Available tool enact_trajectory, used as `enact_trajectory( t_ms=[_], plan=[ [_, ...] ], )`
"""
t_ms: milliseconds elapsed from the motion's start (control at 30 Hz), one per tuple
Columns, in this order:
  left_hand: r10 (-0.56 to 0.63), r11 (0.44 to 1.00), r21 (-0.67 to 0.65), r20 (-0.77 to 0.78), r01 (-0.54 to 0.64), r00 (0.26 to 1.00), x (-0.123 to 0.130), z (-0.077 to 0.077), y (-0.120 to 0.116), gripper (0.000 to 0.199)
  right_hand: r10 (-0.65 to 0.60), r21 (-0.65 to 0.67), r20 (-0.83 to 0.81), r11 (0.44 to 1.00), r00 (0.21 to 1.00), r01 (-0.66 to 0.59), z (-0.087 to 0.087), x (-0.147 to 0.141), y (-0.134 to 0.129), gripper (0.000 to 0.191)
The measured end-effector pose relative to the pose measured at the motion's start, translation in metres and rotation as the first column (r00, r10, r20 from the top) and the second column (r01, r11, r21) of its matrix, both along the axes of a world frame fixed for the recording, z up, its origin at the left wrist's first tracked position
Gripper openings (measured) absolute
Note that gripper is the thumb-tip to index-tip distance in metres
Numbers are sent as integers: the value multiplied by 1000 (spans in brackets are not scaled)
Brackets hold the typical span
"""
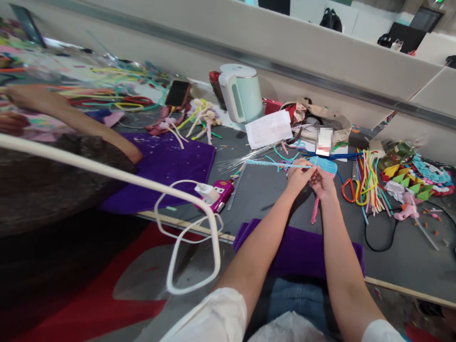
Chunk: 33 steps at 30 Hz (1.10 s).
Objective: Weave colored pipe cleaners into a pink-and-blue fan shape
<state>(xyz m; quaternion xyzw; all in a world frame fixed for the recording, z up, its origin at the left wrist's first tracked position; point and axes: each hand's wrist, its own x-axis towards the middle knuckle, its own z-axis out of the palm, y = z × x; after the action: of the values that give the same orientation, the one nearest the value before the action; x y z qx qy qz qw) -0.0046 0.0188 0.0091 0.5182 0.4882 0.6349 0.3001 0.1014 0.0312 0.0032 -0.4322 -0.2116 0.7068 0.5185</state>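
My left hand [299, 175] is closed in a pinch on a light blue pipe cleaner [270, 163], whose free length sticks out to the left above the table. Close beside it, my right hand [323, 183] is closed too, its fingertips meeting the left ones at a blue and pink pipe-cleaner piece [327, 165]. That piece shows just beyond my fingers, and its gripped part is hidden. From below my right hand a pink twisted strip [315, 211] points toward me; I cannot tell whether it joins the piece.
Orange-handled scissors [349, 190] and a bundle of coloured pipe cleaners [372, 183] lie right. Thin wires [245, 159], a purple power strip [221, 194] and a kettle [242, 92] stand left. A folded purple cloth [302, 251] lies at the edge. A co-worker's arm [81, 114] reaches in; a white cable [117, 168] crosses.
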Motion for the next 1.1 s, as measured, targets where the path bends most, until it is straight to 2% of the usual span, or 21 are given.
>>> enact_trajectory(
  t_ms=[167, 400, 533, 633, 700, 800, 867, 1000, 1100],
  plan=[
    [-15, 1000, 9, -12, 15, 1000, 1, 3, -1, 10, 22, 27, -1, 999, 1000, -22, -2, 1, 1, 27],
    [-48, 999, -21, 16, 48, 999, 1, 1, 0, 9, -3, -1, -38, 1000, 999, 3, -5, 2, 4, 15],
    [-34, 995, -87, 141, 47, 989, 3, -2, 1, 12, -71, 130, 28, 989, 997, 67, -9, 0, 5, 18],
    [-20, 987, -145, 323, 71, 946, 5, -3, 2, 21, -90, 332, 166, 943, 982, 30, -12, -1, 5, 24],
    [-31, 978, -172, 431, 116, 902, 5, -2, 3, 25, -149, 485, 279, 874, 949, -5, -13, 0, 5, 23],
    [-64, 956, -202, 560, 211, 826, 4, -2, 2, 28, -303, 648, 422, 760, 854, -50, -12, 1, 3, 17],
    [-79, 935, -223, 627, 276, 775, 3, -2, 3, 28, -385, 695, 473, 716, 793, -67, -10, 0, 1, 14],
    [-58, 889, -276, 725, 365, 687, -2, -3, 5, 27, -427, 724, 504, 682, 751, -99, -5, -3, -4, 16],
    [-40, 886, -288, 732, 363, 680, -4, -4, 6, 28, -385, 699, 515, 706, 766, -115, -1, -4, -8, 20]
  ],
)
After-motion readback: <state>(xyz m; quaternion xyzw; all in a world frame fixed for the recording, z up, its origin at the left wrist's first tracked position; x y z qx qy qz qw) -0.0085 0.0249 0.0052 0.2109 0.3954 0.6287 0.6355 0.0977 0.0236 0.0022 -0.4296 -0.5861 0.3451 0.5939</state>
